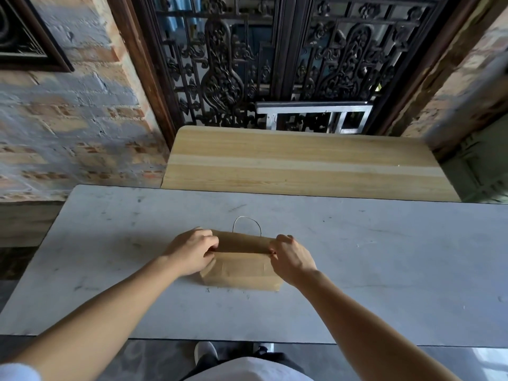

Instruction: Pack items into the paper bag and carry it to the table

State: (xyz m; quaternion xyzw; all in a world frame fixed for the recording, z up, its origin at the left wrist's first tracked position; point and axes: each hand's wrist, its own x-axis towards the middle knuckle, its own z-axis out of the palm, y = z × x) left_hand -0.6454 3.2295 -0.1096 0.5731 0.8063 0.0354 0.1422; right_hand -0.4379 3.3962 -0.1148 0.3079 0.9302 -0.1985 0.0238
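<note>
A brown paper bag (242, 266) stands on the grey marble table (384, 270), near its middle. The bag's top is folded over into a flat roll, and a thin cord handle (246, 224) loops up behind the fold. My left hand (191, 250) pinches the left end of the folded top. My right hand (292, 258) pinches the right end. What is inside the bag is hidden.
A light wooden table (302, 163) butts against the far edge of the marble one. Behind it rise a dark carved screen (228, 64) and a metal frame (313, 116). A brick wall (68, 127) stands to the left. My shoe (205, 353) shows below the near edge.
</note>
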